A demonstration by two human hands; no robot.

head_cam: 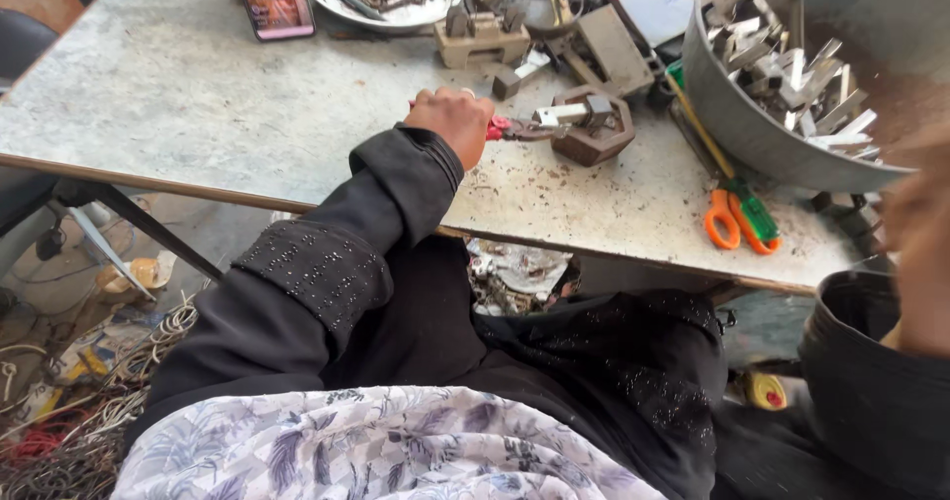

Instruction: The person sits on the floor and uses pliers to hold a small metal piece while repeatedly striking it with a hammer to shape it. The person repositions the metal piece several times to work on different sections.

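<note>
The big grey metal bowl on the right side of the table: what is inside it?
The metal bowl holds a heap of small silvery metal pieces against a rusty inner wall. Its near wall hides the bottom, and the picture's edge cuts off its right part.

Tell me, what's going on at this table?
A person in black sleeves sits at a worn grey table. Their left hand grips red-handled pliers, whose tip meets a small metal piece lying on a six-sided metal block. The right hand is raised near the camera, blurred, and whether it holds anything cannot be told. Beside it stands a big metal bowl of small metal parts, with orange-handled scissors in front of it.
</note>
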